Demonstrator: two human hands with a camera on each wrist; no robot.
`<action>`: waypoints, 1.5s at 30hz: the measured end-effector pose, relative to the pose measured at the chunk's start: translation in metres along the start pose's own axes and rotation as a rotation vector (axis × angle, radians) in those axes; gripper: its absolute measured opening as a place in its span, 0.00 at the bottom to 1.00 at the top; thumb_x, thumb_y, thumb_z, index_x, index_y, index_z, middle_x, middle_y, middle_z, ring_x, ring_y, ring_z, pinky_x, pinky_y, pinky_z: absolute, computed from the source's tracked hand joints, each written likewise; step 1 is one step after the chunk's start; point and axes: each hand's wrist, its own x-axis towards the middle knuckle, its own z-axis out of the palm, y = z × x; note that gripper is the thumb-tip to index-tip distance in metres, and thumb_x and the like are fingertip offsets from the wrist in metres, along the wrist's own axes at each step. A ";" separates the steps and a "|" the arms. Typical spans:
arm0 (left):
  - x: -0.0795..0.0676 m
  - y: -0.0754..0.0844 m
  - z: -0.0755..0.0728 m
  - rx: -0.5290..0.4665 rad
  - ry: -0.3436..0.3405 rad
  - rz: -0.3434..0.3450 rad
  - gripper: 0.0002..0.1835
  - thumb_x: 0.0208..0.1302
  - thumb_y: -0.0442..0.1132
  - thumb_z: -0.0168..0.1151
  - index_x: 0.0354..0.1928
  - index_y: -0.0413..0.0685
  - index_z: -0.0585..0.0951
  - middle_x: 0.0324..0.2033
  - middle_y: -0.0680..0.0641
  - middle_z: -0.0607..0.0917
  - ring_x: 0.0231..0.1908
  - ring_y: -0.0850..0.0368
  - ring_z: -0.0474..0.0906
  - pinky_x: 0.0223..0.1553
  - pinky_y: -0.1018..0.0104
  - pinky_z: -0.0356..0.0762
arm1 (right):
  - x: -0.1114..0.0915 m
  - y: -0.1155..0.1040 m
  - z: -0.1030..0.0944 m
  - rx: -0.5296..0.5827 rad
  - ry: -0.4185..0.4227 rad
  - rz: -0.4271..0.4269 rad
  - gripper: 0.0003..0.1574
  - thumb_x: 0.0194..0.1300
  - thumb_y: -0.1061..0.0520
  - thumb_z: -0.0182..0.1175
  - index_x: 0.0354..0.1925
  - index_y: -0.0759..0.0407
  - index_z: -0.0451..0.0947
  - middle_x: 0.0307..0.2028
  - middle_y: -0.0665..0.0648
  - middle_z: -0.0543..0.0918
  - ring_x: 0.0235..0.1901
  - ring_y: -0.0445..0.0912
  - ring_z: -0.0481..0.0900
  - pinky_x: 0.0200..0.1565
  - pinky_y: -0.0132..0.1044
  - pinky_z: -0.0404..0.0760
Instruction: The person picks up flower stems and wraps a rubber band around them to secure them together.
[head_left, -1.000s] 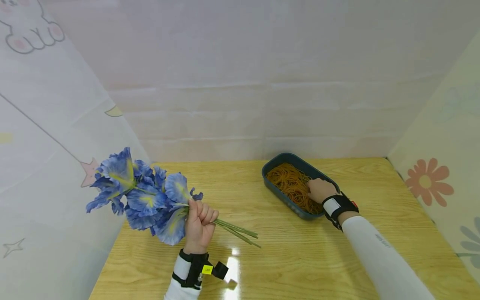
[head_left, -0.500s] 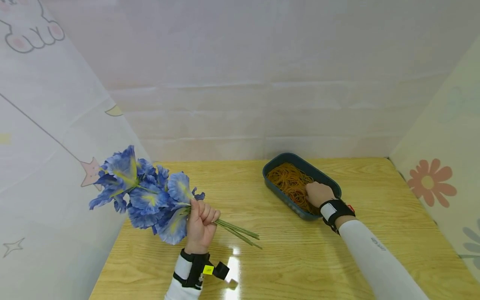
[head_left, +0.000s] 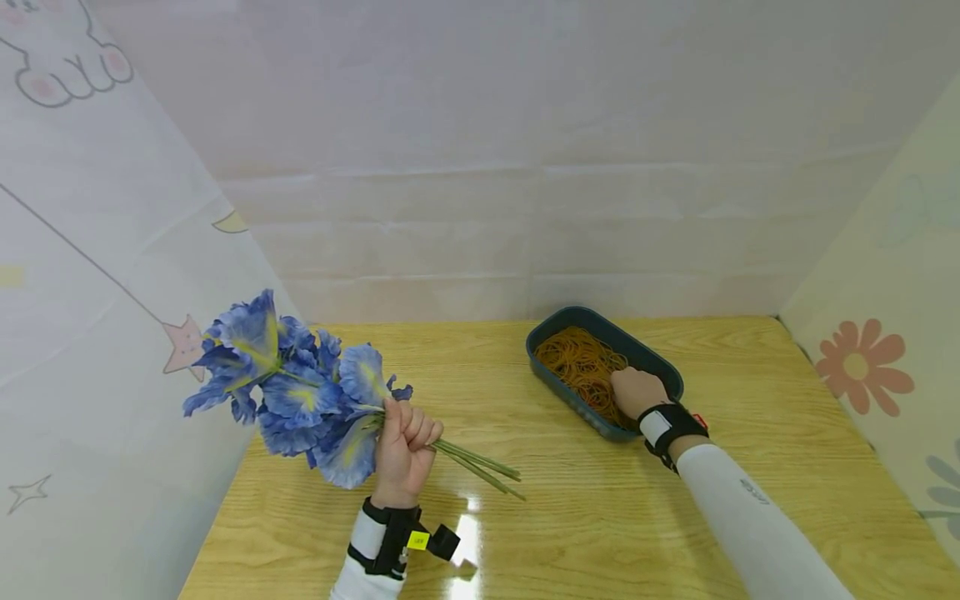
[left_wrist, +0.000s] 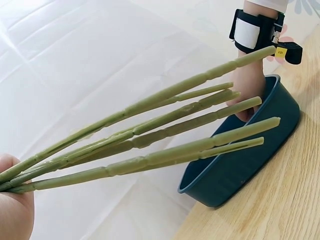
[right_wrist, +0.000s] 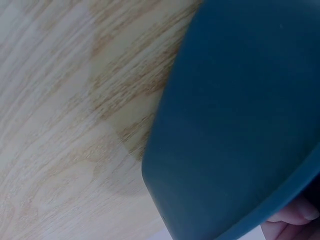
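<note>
My left hand (head_left: 406,457) grips a bunch of artificial blue irises (head_left: 300,396) by the green stems. The blossoms point left and the stem ends stick out to the right of the fist. In the left wrist view several stems (left_wrist: 170,122) fan out from the hand. My right hand (head_left: 637,390) reaches down into a dark teal oblong tub (head_left: 573,402), among a tangle of orange-brown rubber bands (head_left: 577,358). Its fingers are mostly hidden by the hand and the bands, so I cannot tell what they hold. The right wrist view shows mainly the tub's outer wall (right_wrist: 235,115).
The tub stands on a wooden table (head_left: 450,367) near its back edge. A pale sheet (head_left: 420,242) hangs right behind the table. Printed side sheets flank it, with a red flower (head_left: 855,364) on the right one. A wrist camera (head_left: 442,542) juts from the left wrist.
The left hand and irises have shifted slightly to the right. My right hand has moved a little left inside the tub, its wrist turning slightly. The tub stays in place.
</note>
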 end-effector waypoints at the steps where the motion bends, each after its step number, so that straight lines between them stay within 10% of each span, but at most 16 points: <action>1: 0.000 0.000 0.000 -0.002 0.006 -0.003 0.25 0.73 0.50 0.19 0.18 0.48 0.50 0.13 0.53 0.47 0.13 0.61 0.39 0.24 0.69 0.39 | -0.001 0.000 0.000 -0.001 -0.001 0.001 0.20 0.66 0.66 0.50 0.17 0.58 0.71 0.15 0.55 0.74 0.16 0.45 0.72 0.20 0.37 0.67; 30: -0.004 0.000 -0.001 -0.021 0.000 -0.002 0.25 0.73 0.50 0.17 0.18 0.48 0.49 0.13 0.53 0.47 0.12 0.61 0.39 0.24 0.69 0.40 | -0.004 0.009 0.006 0.108 0.005 -0.020 0.07 0.66 0.67 0.49 0.36 0.68 0.75 0.20 0.58 0.76 0.17 0.46 0.74 0.20 0.35 0.68; 45: -0.002 0.001 0.002 0.003 -0.005 -0.006 0.25 0.74 0.49 0.17 0.18 0.49 0.49 0.13 0.53 0.47 0.12 0.60 0.39 0.25 0.69 0.40 | -0.024 0.003 -0.040 0.138 0.281 -0.168 0.13 0.68 0.66 0.46 0.25 0.62 0.64 0.16 0.53 0.65 0.15 0.42 0.60 0.21 0.32 0.59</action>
